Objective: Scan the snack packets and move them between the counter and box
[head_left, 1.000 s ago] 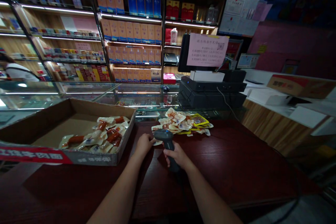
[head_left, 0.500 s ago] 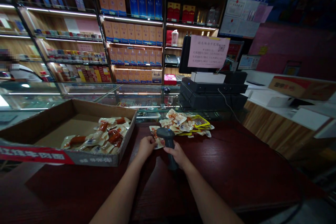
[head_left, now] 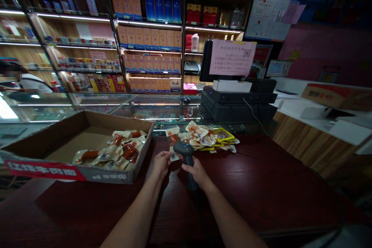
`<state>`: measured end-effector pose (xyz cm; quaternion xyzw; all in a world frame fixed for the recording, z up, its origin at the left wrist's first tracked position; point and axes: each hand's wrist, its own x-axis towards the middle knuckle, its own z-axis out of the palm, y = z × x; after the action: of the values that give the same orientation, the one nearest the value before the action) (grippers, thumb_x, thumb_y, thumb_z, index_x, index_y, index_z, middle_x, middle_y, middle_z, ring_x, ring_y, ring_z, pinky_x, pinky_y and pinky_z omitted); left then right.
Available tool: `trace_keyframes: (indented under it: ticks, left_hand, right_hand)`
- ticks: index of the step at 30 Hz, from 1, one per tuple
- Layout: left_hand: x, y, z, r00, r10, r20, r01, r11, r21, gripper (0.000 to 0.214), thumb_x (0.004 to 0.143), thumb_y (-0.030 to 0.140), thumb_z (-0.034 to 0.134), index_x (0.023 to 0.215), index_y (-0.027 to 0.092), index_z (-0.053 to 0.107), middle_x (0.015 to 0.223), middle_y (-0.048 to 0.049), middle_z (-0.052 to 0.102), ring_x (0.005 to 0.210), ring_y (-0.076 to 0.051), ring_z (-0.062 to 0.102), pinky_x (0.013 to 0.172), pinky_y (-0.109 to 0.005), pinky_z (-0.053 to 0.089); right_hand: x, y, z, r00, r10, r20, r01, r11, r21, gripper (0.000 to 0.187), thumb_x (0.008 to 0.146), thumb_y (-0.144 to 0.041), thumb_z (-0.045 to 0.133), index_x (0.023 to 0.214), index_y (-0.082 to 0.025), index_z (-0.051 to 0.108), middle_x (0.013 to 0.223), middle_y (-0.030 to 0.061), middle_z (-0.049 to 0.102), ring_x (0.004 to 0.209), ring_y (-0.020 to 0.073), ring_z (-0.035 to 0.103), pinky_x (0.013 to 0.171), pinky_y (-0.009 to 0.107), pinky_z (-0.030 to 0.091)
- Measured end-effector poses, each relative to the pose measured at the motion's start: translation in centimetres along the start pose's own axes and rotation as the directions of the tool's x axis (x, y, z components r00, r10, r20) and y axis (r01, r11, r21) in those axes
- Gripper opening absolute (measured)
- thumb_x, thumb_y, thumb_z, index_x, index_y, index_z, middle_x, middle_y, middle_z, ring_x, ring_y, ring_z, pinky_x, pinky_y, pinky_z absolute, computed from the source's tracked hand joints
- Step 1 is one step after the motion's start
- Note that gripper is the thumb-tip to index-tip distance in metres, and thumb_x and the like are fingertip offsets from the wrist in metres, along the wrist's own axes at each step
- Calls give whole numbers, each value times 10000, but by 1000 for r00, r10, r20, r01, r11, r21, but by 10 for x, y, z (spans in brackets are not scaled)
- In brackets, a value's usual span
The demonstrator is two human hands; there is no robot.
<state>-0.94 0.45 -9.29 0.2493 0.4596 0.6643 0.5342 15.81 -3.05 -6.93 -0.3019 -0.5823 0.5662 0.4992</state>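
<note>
Now the right hand (head_left: 198,171) grips the scanner (head_left: 186,155), handle near upright over the tabletop (head_left: 261,178), head aimed away toward the packet (head_left: 173,136) pinched in the left hand (head_left: 161,161). Against half a second ago, the packet stands higher, long axis upright.

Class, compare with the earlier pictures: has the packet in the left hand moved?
Yes. The packet in the left hand has risen, its top now level with the pile of packets on the counter.
</note>
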Motion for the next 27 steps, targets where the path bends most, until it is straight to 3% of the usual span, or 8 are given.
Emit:
trace_keyframes:
  ticks: [3,5,9,14,16,19,23,27]
  left_hand:
    - [7,0,-3,981,156,-116,-159,987,-18,309,448,301,770,561,136,535,538,19,560,504,-98,554,524,-243,490]
    - [12,0,-6,959,230,-166,-230,973,19,340,465,368,756,598,141,542,579,18,572,511,-94,550,494,-230,476]
    - [16,-1,-10,930,322,-175,-272,927,260,325,566,432,682,592,158,510,456,58,476,330,-47,363,329,-171,259]
    - [7,0,-7,953,302,29,-262,771,580,225,599,305,639,518,180,470,424,54,454,356,-77,398,368,-189,271]
    - [2,2,-5,931,345,122,-337,679,652,183,594,252,627,506,178,485,463,38,496,431,-91,450,424,-192,318]
    - [-4,5,-2,910,359,208,-405,662,631,187,571,240,651,491,171,497,489,32,514,504,-94,472,493,-194,364]
    - [-9,9,-2,990,104,99,-133,926,353,229,569,280,696,550,165,498,501,36,516,458,-85,475,448,-196,402]
    - [-12,13,0,978,-173,120,171,985,25,169,602,84,669,574,145,514,571,-4,586,505,-83,559,492,-186,484]
  right_hand:
    - [-5,-4,-5,990,129,59,-133,989,69,425,649,-367,703,997,-171,558,927,84,690,761,233,672,610,341,522]
    - [-10,-11,-9,968,225,109,-232,971,59,442,672,-397,679,1007,-174,496,770,39,677,468,152,600,397,248,439]
    - [-17,-30,-12,948,259,184,-259,966,-24,414,682,-364,679,986,-166,479,637,-19,625,357,92,498,338,201,387]
    - [-8,-32,-4,976,142,164,-156,985,77,414,644,-344,723,979,-168,557,912,71,661,789,216,663,579,298,523]
    - [0,-23,1,992,87,91,-97,989,108,416,614,-317,749,971,-164,600,1017,86,658,1004,251,619,831,373,490]
    - [9,-6,7,993,117,-22,-113,985,129,422,586,-337,764,943,-153,633,1007,93,673,1035,273,607,945,416,410]
    - [11,11,10,979,187,-79,-165,959,228,450,554,-358,779,929,-158,629,955,91,691,1025,293,620,925,438,420]
    - [8,14,12,986,140,-95,-113,963,243,442,576,-348,771,950,-160,627,986,94,690,1049,288,614,956,440,407]
